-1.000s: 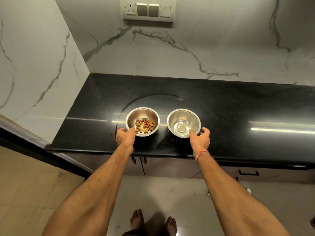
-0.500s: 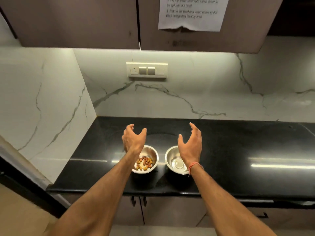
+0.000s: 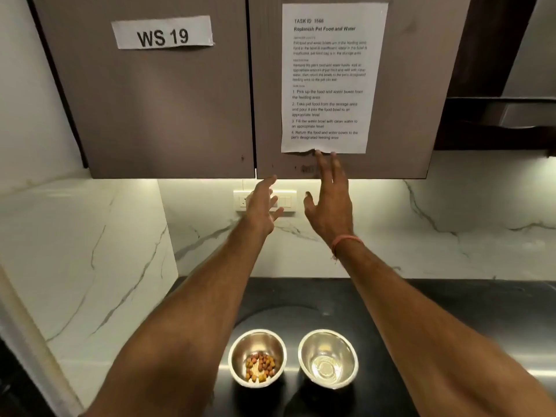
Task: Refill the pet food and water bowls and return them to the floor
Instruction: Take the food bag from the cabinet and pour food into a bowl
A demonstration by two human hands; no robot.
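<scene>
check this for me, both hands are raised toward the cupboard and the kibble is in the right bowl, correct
Not quite. The head view shows the kibble in the left bowl; the right bowl holds only a little water. The rest stands: the left hand and the right hand are raised toward the cupboard.

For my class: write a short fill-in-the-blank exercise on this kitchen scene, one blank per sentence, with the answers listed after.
1. The label on the left cabinet door reads WS ____.
2. The left bowl holds dry pet ____.
3. Both bowls stand on the ____ countertop.
4. The right hand, wearing a wrist band, reaches up with ____ fingers.

Answers: 19; food; black; straight
</scene>
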